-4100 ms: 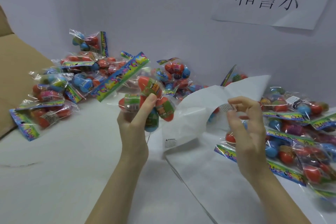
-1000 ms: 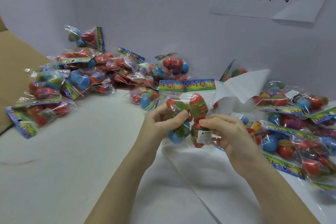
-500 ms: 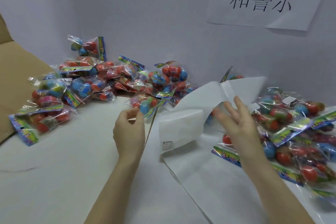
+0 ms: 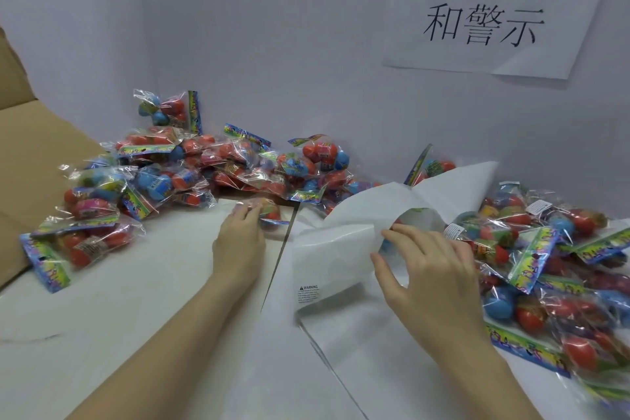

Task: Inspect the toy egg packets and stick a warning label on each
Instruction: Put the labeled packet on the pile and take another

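Head view is showing both hands apart and low over the worktop (image 4: 102, 334), where a second ago they were together, raised, holding one toy egg packet between them. That packet is gone from the hands now. The left hand (image 4: 238, 242) is reaching forward to the near edge of the left pile of packets (image 4: 191, 167), its fingertips (image 4: 247, 211) touching a blurred packet (image 4: 271, 213) at the worktop's seam; whether it is gripping that packet cannot be told through the blur. The right hand (image 4: 426, 269) is lying with fingers spread and relaxed on the curled label sheet (image 4: 341, 242), holding nothing. Half a second ago this hand was raised with fingers fanned; it is now sitting lower on the sheet.

One warning label (image 4: 308, 293) is showing at the lower left corner of the sheet, near the right thumb. The right pile of packets (image 4: 545, 266) is lying just beside the right hand, several of its packets already bearing small white labels. Each clear bag is holding red, blue and pink eggs under a coloured header card.

A cardboard box (image 4: 30, 153) is standing at the far left, touching the left pile. A paper sign (image 4: 484, 24) with Chinese characters is hanging on the wall behind.
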Demonstrator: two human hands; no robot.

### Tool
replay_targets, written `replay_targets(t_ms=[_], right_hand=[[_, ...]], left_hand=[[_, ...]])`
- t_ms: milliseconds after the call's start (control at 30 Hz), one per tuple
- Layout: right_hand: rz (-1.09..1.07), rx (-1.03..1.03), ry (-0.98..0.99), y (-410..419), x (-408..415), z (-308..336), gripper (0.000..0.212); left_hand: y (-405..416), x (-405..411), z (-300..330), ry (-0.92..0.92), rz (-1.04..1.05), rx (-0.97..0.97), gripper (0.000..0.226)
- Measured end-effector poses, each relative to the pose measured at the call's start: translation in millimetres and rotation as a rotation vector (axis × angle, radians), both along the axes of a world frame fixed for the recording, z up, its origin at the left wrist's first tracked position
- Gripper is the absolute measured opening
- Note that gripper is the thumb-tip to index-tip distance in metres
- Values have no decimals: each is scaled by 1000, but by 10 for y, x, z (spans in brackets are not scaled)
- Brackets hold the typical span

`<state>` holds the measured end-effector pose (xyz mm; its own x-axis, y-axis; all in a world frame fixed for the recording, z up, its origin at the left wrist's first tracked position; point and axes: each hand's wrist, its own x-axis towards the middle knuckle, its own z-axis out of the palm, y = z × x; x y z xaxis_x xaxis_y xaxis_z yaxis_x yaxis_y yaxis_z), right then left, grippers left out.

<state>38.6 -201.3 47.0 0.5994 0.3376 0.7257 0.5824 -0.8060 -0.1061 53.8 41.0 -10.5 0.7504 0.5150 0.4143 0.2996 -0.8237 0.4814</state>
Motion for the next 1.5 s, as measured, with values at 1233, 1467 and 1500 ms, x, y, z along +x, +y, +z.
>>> replay_targets(t_ms=[1233,1467,1500], right_hand=[[584,1031,1121,15,-116,216,6],[499,1099,981,40,-137,228,19],[513,1092,999,39,-131,229,22]], left_hand=[[-1032,-701,634,-215,-752,-977,34],[-1123,-736,615,-218,-763,-1053,11],[-1131,-727,610,-250,-751,-1074,9]])
